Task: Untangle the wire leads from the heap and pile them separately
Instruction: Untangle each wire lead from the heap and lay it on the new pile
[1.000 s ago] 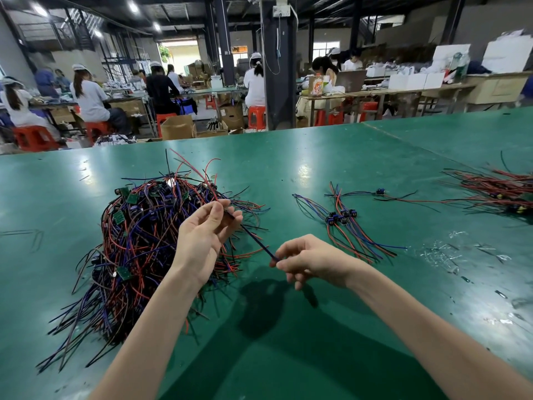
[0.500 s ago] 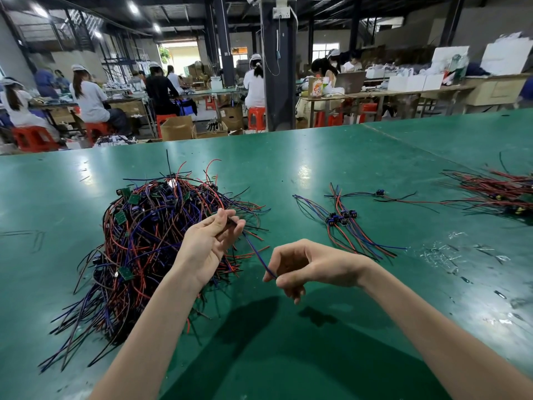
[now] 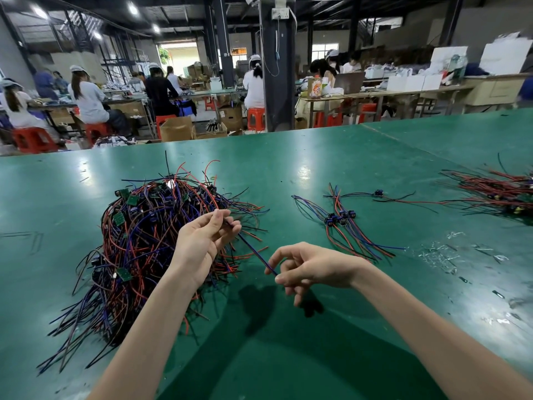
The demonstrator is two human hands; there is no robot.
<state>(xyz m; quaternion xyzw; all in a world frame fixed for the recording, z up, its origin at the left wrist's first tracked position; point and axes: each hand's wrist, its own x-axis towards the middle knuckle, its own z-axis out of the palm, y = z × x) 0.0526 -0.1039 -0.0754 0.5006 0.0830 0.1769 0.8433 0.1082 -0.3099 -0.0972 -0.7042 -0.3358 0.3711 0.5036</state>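
Your left hand [image 3: 200, 243] pinches a wire lead [image 3: 253, 249] over the heap [image 3: 138, 241]; your right hand [image 3: 314, 267] pinches its other end.

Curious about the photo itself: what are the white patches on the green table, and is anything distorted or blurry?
Head view: the patches on the table are glare from ceiling lamps; the wide-angle lens stretches the forearms; the far-right white boxes look smeared.

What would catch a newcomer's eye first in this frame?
A big tangled heap of red, blue and black wire leads sits left on the green table. Before it, the left hand and right hand pinch one lead between them; a small sorted pile lies right.
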